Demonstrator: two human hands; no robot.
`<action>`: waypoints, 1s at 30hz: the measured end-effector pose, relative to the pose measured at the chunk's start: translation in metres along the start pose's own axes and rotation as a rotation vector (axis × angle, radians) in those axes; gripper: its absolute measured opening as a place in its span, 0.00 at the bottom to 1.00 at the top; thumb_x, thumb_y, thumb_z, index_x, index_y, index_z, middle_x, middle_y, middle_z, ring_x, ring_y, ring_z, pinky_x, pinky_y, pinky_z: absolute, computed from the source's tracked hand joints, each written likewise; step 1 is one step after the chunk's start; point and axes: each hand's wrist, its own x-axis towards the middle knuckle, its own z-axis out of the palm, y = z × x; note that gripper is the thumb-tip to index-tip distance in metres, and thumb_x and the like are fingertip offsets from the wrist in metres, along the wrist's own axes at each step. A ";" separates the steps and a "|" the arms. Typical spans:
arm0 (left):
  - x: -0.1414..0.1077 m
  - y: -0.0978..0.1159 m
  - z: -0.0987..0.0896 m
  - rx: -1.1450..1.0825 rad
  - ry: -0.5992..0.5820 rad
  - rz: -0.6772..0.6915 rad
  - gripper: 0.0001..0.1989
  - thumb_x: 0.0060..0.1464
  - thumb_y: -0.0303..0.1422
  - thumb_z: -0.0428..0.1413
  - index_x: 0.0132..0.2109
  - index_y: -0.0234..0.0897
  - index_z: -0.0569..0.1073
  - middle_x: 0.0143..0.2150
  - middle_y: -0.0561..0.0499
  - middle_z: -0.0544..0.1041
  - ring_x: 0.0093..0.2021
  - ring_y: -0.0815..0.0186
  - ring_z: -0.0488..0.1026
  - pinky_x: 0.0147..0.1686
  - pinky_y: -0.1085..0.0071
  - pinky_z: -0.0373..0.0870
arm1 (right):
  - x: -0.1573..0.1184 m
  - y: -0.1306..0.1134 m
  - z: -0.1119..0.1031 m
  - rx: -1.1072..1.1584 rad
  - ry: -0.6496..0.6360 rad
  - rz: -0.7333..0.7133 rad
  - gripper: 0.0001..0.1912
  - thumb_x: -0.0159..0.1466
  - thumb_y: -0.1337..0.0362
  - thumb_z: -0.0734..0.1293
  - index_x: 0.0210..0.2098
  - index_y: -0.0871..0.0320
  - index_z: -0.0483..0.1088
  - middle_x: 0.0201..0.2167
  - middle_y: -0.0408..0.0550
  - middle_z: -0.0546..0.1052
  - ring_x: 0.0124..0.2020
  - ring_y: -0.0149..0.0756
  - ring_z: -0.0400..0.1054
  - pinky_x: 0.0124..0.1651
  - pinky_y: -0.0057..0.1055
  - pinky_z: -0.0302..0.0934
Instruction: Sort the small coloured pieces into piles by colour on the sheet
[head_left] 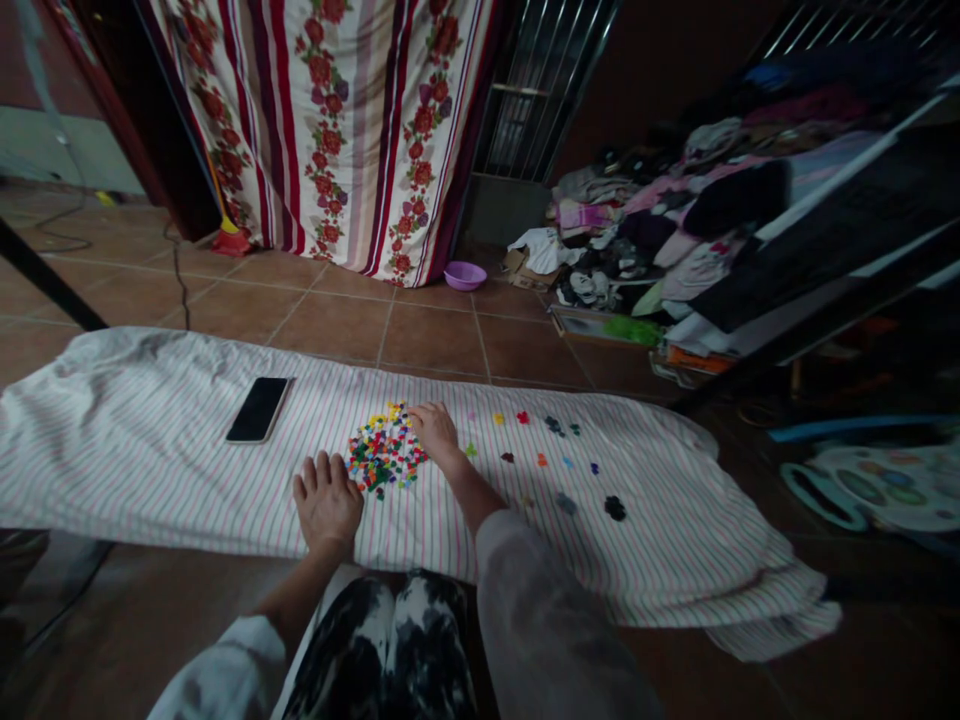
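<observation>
A heap of small multicoloured pieces [384, 450] lies on a striped cloth [225, 510]; their exact kind is too small to make out. My left hand [327, 500] rests flat on the cloth at the heap's lower left, fingers stretched out and holding nothing. At the heap's upper right edge is my right hand [435, 432], its fingers bent and drawn together over the pieces. Whatever its fingertips hold is hidden. To the right lie several small single-colour groups, among them a red group [523, 417], a yellow group [499, 419], an orange group [541, 460] and a black group [615, 508].
A dark-screened phone [259, 410] lies on the cloth left of the heap. Beyond, a flowered curtain [360, 130] hangs to the tiled floor beside a purple basin [465, 275]. Piled clothes [645, 220] fill the right back, with a dark slanting bar [795, 340] in front.
</observation>
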 end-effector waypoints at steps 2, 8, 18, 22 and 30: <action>0.000 0.000 0.001 0.000 0.001 -0.003 0.25 0.56 0.33 0.43 0.59 0.30 0.67 0.63 0.38 0.65 0.65 0.48 0.55 0.62 0.50 0.50 | 0.007 -0.005 0.001 -0.033 -0.038 0.037 0.16 0.67 0.65 0.58 0.45 0.49 0.76 0.43 0.46 0.77 0.48 0.37 0.62 0.53 0.31 0.53; 0.000 -0.001 0.006 -0.014 0.007 -0.012 0.25 0.57 0.33 0.43 0.59 0.30 0.67 0.63 0.38 0.65 0.65 0.48 0.55 0.62 0.49 0.49 | 0.020 -0.016 0.002 -0.092 -0.119 0.124 0.16 0.65 0.66 0.59 0.43 0.50 0.77 0.43 0.46 0.77 0.49 0.38 0.61 0.51 0.30 0.53; 0.000 0.001 0.003 0.006 0.009 0.001 0.25 0.57 0.32 0.43 0.59 0.29 0.67 0.63 0.38 0.65 0.65 0.47 0.55 0.62 0.49 0.50 | 0.027 -0.016 0.008 -0.162 -0.134 0.129 0.14 0.65 0.64 0.60 0.42 0.52 0.77 0.42 0.49 0.77 0.48 0.39 0.63 0.51 0.32 0.54; 0.000 0.001 0.000 -0.011 0.009 -0.004 0.25 0.56 0.32 0.44 0.59 0.29 0.67 0.63 0.37 0.65 0.65 0.47 0.55 0.62 0.49 0.50 | 0.025 -0.019 0.004 -0.161 -0.120 0.130 0.14 0.65 0.65 0.60 0.40 0.53 0.77 0.42 0.50 0.77 0.48 0.40 0.63 0.49 0.32 0.55; 0.000 0.001 0.000 -0.023 0.019 -0.008 0.25 0.56 0.32 0.44 0.58 0.30 0.68 0.62 0.37 0.66 0.65 0.48 0.56 0.62 0.50 0.50 | 0.010 -0.027 -0.010 -0.027 0.021 0.171 0.10 0.63 0.63 0.62 0.40 0.53 0.75 0.39 0.45 0.79 0.44 0.36 0.66 0.47 0.28 0.56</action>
